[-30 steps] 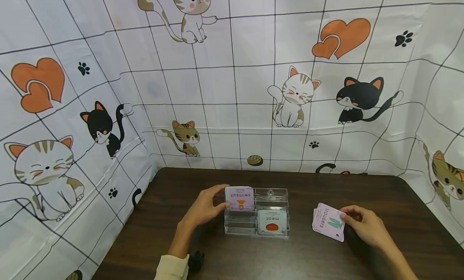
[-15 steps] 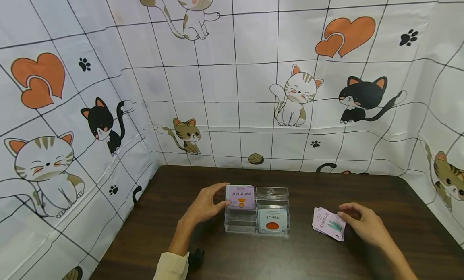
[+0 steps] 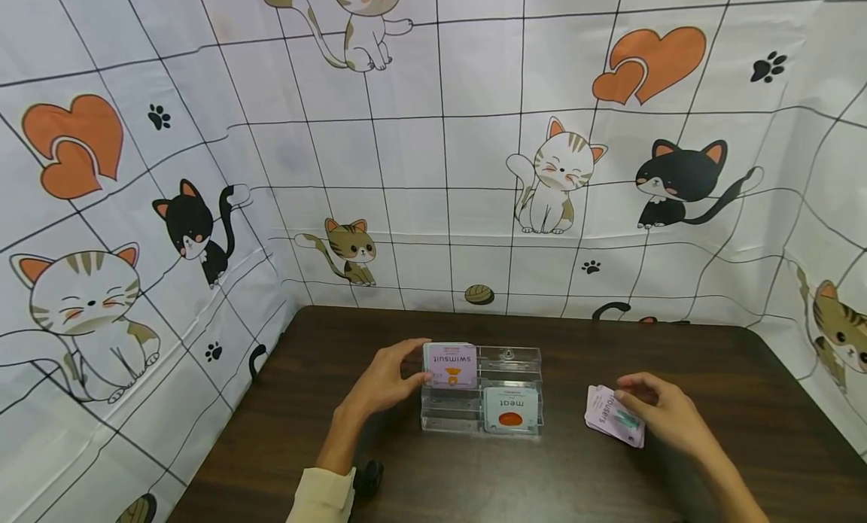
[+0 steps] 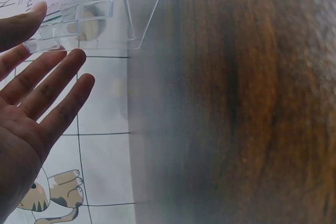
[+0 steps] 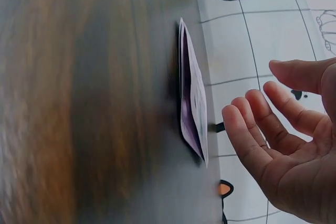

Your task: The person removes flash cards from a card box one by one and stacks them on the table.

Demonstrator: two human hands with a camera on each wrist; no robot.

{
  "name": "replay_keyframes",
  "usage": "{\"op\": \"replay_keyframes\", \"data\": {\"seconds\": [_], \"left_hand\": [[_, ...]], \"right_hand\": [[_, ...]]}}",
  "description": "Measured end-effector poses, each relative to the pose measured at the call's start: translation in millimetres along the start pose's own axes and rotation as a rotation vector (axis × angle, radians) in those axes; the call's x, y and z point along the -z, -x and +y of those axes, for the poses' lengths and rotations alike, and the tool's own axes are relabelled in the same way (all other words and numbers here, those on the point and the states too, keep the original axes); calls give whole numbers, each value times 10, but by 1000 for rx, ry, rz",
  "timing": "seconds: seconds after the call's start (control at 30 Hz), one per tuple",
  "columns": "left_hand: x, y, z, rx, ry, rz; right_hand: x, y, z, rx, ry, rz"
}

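Observation:
A clear plastic tiered card holder (image 3: 448, 424) stands on the table, bearing a purple "swimsuit" card (image 3: 452, 366) at its upper left and a pale blue "meat" card (image 3: 511, 410) at its lower right. My left hand (image 3: 384, 378) pinches the holder's left edge, thumb at the swimsuit card's front and index finger behind; in the left wrist view the other fingers (image 4: 63, 85) stretch out. Off to the right lies a small loose stack of purple cards (image 3: 607, 416), "trousers" on top. Over it hovers my right hand (image 3: 669, 415), holding nothing, fingers relaxed and apart from the cards (image 5: 195, 95).
The dark wooden table (image 3: 325, 335) meets a white cat-patterned cloth (image 3: 413, 162) at the back and both sides. Beside my left sleeve (image 3: 323, 497) sits a small black object (image 3: 369, 479). Between the holder and the card stack shows bare tabletop.
My right hand has come off the edge of the trousers card and shifted left over the stack, whose top card has turned slightly. My left hand keeps its place at the holder.

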State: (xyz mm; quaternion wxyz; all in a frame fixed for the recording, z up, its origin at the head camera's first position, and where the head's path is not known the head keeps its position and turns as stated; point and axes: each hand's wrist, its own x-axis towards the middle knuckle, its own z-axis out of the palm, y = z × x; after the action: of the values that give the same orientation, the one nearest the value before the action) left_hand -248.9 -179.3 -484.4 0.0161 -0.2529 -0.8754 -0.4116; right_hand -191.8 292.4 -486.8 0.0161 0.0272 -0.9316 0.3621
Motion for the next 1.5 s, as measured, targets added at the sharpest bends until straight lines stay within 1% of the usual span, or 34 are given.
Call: {"op": "replay_keyframes", "data": {"seconds": [0.17, 0.33, 0.77, 0.87, 1.0, 1.13, 1.4, 1.5], "left_hand": [[-4, -4, -5, -8, 4, -5], [-16, -4, -22, -20, 16, -5], [-8, -4, -10, -11, 13, -4], [-3, -6, -8, -4, 6, -5], [-1, -8, -8, -3, -2, -6], [-3, -5, -10, -7, -5, -5], [-12, -2, -20, -3, -10, -2], [-10, -6, -17, -8, -12, 0]], "right_hand": [[-71, -11, -65, -11, -35, -23], [-134, -1, -147, 23, -86, -22], [-241, -16, -342, 43, -122, -63], [-278, -26, -386, 46, -160, -68], [-334, -41, -441, 58, -213, -93], [-389, -44, -490, 53, -260, -115], [-463, -39, -555, 41, -364, -155], [-491, -50, -573, 53, -394, -174]]}}
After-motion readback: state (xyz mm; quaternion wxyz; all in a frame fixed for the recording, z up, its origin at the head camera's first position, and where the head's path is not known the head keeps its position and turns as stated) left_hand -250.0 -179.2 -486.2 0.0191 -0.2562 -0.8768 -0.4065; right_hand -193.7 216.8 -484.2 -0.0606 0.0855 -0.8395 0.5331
